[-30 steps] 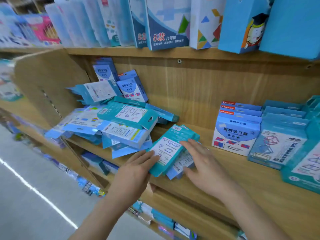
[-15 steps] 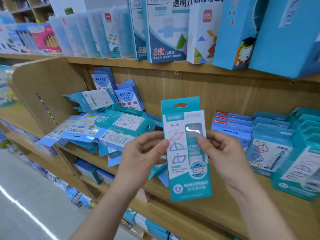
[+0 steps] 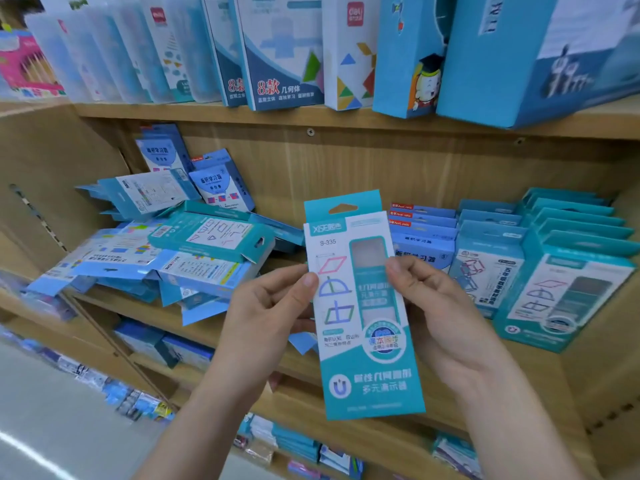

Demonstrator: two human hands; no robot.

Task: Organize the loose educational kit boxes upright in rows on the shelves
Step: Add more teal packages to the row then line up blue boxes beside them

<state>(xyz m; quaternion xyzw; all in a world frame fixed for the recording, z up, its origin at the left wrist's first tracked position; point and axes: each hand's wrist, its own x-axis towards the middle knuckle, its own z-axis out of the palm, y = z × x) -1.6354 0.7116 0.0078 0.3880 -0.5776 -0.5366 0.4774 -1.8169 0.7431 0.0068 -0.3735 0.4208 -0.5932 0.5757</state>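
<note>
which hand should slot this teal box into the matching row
Probably the right hand: it grips the teal box on the side nearest the matching row; the left hand is farther.

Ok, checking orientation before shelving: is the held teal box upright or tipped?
Upright: the teal box has its hang tab on top, left hand and right hand pinching its edges.
</note>
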